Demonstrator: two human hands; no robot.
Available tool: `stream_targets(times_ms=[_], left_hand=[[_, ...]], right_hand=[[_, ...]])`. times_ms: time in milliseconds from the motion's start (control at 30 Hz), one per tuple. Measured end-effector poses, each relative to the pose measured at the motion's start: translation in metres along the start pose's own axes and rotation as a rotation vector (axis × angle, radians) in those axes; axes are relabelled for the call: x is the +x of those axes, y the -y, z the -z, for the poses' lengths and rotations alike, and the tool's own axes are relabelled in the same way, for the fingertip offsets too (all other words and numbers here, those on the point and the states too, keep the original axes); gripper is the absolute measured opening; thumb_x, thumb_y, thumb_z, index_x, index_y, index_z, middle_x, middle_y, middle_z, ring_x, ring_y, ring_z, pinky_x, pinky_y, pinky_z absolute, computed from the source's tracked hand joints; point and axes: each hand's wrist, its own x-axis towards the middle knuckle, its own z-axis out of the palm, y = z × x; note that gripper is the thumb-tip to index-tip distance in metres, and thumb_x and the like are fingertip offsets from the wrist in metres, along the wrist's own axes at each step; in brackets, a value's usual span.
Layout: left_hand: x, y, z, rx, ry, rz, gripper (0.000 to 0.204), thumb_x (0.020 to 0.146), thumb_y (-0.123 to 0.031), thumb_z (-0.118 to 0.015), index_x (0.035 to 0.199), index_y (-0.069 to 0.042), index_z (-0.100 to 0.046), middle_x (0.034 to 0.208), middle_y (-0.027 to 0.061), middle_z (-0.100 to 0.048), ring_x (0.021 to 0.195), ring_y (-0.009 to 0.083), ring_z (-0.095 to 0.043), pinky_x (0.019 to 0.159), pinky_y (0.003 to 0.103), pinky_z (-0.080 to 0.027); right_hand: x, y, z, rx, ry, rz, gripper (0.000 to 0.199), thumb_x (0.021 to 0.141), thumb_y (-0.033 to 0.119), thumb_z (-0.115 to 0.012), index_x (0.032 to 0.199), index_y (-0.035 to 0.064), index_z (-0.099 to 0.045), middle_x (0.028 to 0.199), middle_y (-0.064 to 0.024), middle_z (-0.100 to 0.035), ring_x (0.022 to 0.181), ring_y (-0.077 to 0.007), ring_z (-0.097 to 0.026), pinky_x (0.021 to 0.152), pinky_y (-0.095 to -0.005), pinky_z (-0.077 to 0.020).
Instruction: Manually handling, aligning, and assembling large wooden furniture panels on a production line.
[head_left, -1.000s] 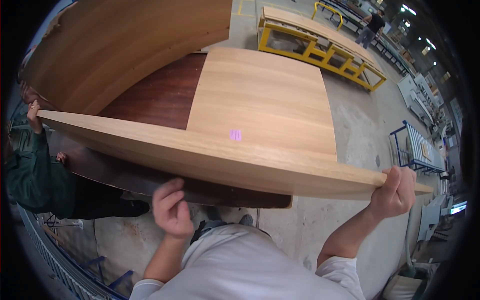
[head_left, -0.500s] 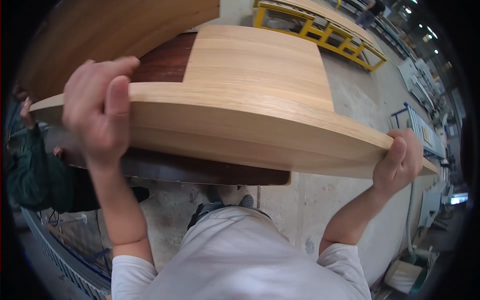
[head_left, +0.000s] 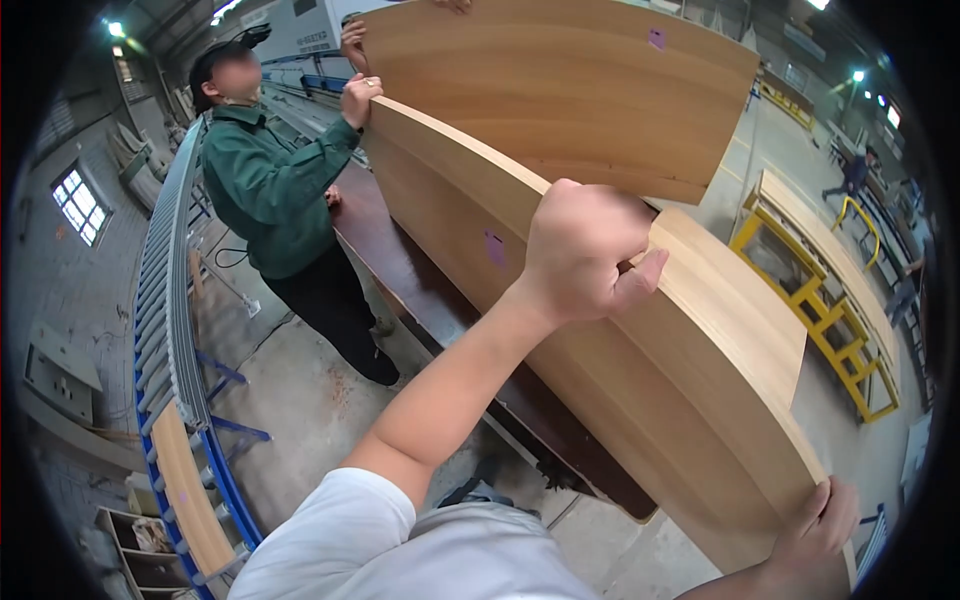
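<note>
A long pale wooden panel (head_left: 480, 220) stands tilted on its long edge in front of me, running from upper left to lower right. My left hand (head_left: 590, 250) is closed over the middle of its upper edge; the far fingers are partly hidden. Toward the lower right end, my right hand (head_left: 825, 520) grips the same edge. A co-worker in a green jacket (head_left: 270, 190) holds the far left end with one hand (head_left: 362, 100). Beneath the panel is a dark reddish-brown glossy board (head_left: 400, 255). Another pale wooden board (head_left: 745, 310) lies flat behind it.
Beyond, a second large wooden panel (head_left: 560, 90) is held up by another person's hands (head_left: 355, 42). A roller conveyor (head_left: 165, 300) with blue legs runs along the left. A yellow frame (head_left: 810, 310) carrying boards stands at the right. Farther right is another person (head_left: 850, 175).
My view has swung left, bringing the co-worker and conveyor fully into sight. The panel now slants across the picture. My left hand's fingers have curled closed; my right hand stays on the edge.
</note>
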Motion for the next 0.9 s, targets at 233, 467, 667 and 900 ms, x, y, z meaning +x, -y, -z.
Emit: stream_targets(times_ms=[233, 467, 667, 900], left_hand=[[0.001, -0.004, 0.001, 0.011, -0.023, 0.029, 0.024, 0.073, -0.023, -0.063, 0.054, -0.011, -0.053, 0.054, 0.0013, -0.046, 0.053, 0.0206, -0.043, 0.062, 0.033, -0.033], [0.004, 0.001, 0.000, 0.055, 0.004, 0.020, 0.022, 0.075, -0.019, -0.059, 0.056, -0.010, -0.057, 0.057, 0.0035, -0.052, 0.056, 0.0222, -0.047, 0.064, 0.034, -0.036], [0.007, -0.001, 0.003, 0.030, 0.029, 0.029, 0.023, 0.076, -0.020, -0.060, 0.055, -0.010, -0.057, 0.056, 0.0024, -0.052, 0.056, 0.0221, -0.048, 0.063, 0.034, -0.036], [0.024, 0.015, 0.023, -0.113, 0.289, -0.019, 0.037, 0.081, -0.034, -0.066, 0.053, -0.011, -0.057, 0.052, 0.0027, -0.051, 0.052, 0.0214, -0.051, 0.054, 0.034, -0.038]], right_hand=[[0.009, 0.009, 0.006, -0.012, -0.033, 0.056, 0.043, 0.101, 0.041, -0.044, 0.083, 0.0030, -0.056, 0.073, -0.0100, -0.049, 0.071, -0.0292, -0.051, 0.071, -0.0370, -0.0396], [0.016, 0.013, 0.003, 0.016, -0.048, 0.049, 0.047, 0.099, 0.046, -0.045, 0.078, 0.0043, -0.054, 0.068, -0.0088, -0.045, 0.066, -0.0281, -0.047, 0.068, -0.0366, -0.0376], [0.020, 0.015, 0.003, 0.006, -0.082, 0.014, 0.055, 0.098, 0.053, -0.043, 0.072, 0.0047, -0.051, 0.063, -0.0069, -0.043, 0.061, -0.0268, -0.044, 0.064, -0.0362, -0.0343], [0.031, 0.039, 0.012, 0.071, 0.057, -0.142, 0.053, 0.099, 0.047, -0.042, 0.070, 0.0028, -0.045, 0.067, -0.0122, -0.044, 0.065, -0.0311, -0.044, 0.067, -0.0384, -0.0343]])
